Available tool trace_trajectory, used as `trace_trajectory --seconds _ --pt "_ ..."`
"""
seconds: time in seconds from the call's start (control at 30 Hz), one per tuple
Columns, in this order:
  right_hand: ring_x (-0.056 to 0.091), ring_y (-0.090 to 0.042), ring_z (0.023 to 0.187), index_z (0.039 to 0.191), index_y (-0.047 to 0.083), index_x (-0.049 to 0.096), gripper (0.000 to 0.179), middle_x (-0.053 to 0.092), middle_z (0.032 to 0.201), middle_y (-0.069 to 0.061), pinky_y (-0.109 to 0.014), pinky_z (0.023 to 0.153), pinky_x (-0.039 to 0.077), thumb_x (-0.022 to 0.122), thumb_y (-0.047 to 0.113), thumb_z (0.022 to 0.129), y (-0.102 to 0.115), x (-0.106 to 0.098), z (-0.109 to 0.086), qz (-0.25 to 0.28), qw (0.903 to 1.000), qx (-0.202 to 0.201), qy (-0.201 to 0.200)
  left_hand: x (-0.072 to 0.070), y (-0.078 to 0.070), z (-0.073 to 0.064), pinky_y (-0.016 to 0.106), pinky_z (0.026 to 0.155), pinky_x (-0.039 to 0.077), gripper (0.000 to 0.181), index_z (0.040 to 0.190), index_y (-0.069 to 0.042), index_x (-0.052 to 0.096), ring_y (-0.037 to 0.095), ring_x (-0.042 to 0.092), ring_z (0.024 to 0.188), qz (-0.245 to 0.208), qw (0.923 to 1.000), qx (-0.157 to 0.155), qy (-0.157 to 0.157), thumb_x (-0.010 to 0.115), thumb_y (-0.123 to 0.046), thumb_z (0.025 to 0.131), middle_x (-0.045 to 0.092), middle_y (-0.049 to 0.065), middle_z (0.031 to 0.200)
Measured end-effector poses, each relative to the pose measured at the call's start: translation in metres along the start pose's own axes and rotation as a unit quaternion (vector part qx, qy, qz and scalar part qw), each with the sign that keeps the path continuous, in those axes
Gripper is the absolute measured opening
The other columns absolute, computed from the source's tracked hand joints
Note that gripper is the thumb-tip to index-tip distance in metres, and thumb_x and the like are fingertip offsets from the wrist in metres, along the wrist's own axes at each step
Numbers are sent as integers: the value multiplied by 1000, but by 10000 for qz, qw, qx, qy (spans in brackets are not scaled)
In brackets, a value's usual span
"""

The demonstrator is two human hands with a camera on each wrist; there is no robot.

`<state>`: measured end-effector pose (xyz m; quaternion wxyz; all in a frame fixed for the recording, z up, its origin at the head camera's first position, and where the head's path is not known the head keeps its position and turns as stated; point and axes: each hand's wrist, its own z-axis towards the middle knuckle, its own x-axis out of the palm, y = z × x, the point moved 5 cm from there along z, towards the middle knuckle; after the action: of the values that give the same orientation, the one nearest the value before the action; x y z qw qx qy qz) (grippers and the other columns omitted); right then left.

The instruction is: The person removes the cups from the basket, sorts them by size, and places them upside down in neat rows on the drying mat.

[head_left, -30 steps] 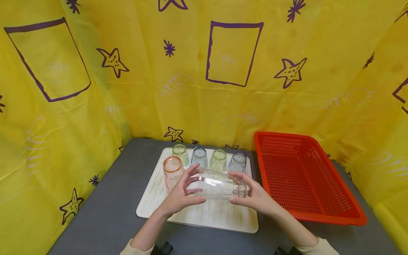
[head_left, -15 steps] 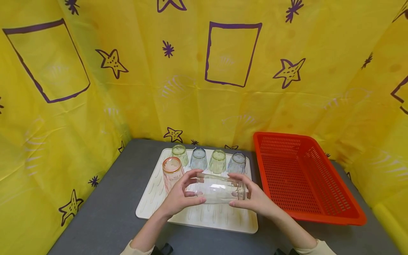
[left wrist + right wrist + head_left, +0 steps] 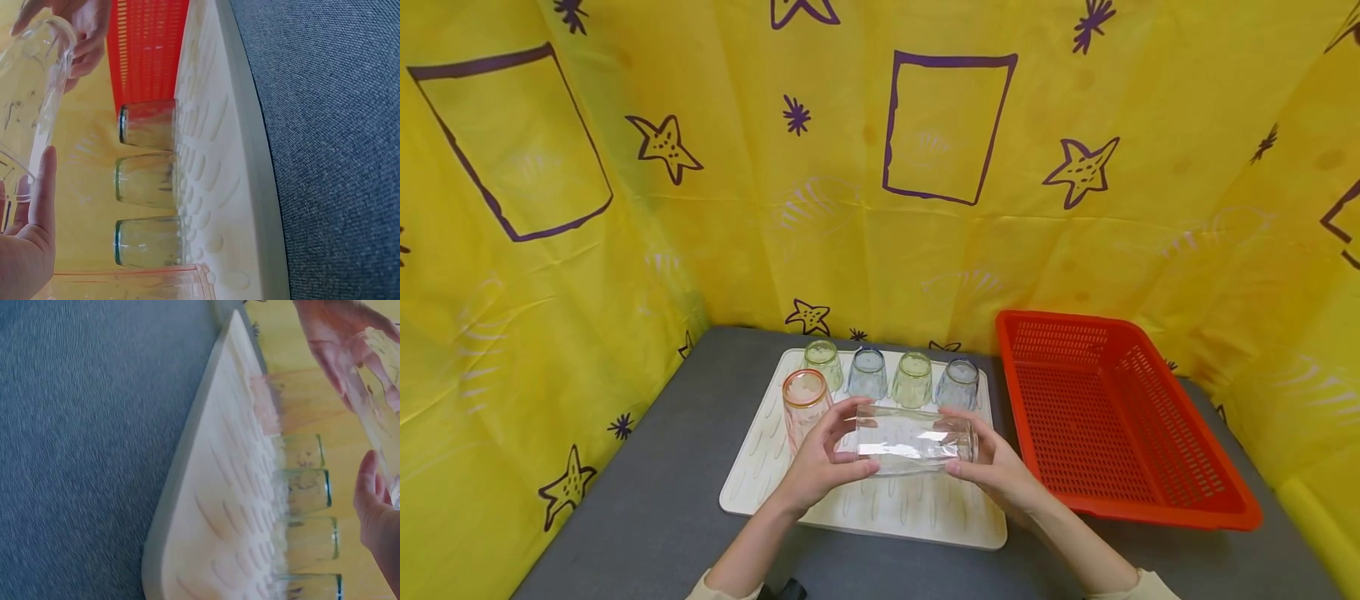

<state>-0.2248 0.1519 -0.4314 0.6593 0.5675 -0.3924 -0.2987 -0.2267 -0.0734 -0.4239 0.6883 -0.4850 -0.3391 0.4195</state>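
A clear, tall drinking glass (image 3: 910, 442) lies sideways in the air above the white drying mat (image 3: 891, 512). Its left end is gripped by my left hand (image 3: 820, 458), thumb in front and fingers behind. At the other end my right hand (image 3: 1000, 467) holds the glass the same way. Close behind the left hand stands a taller glass with an orange rim (image 3: 806, 400). Along the mat's back edge stand a green glass (image 3: 823, 360), a blue glass (image 3: 868, 375), another green glass (image 3: 913, 382) and another blue glass (image 3: 958, 385).
A red perforated basket (image 3: 1206, 467) stands on the grey table (image 3: 647, 467), right of the mat. Yellow patterned cloth (image 3: 737, 250) hangs behind and along both sides.
The clear glass has come down slightly and turned about its length between my hands. Its left end has shifted a little left. The other glasses and the basket stay put.
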Motion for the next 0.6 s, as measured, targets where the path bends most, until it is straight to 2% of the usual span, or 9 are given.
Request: trace_trajectory --seconds 0.13,0.3,0.47,0.6 --pt "51 -22 105 136 5 34 58 33 131 -16 -31 84 48 61 0 85 -2 1 -1 168 9997 2 -153 0 0 -1 37 81 51 73 136 -4 35 24 47 113 -156 9998 -144 -40 73 -2 74 41 16 131" --pt "52 -21 105 135 6 36 58 35 131 -14 -29 83 48 62 0 84 -2 1 -1 252 9992 35 -319 0 0 -1 38 82 50 74 138 -3 31 26 47 113 -237 9994 -251 52 72 -1 76 39 20 130" --pt "53 -21 104 134 3 37 57 38 129 -17 -31 84 49 63 1 83 2 0 -1 101 9990 -79 -423 -2 -1 -4 37 91 45 73 140 -11 32 31 39 123 34 9994 -330 84 71 -3 78 34 15 138" --pt "53 -25 104 132 2 39 58 40 128 -22 -31 83 49 66 1 81 8 -5 -1 -194 9974 -122 -678 -8 -8 -8 41 100 37 75 140 -14 32 33 33 129 458 9989 -85 -6 72 -3 77 33 11 142"
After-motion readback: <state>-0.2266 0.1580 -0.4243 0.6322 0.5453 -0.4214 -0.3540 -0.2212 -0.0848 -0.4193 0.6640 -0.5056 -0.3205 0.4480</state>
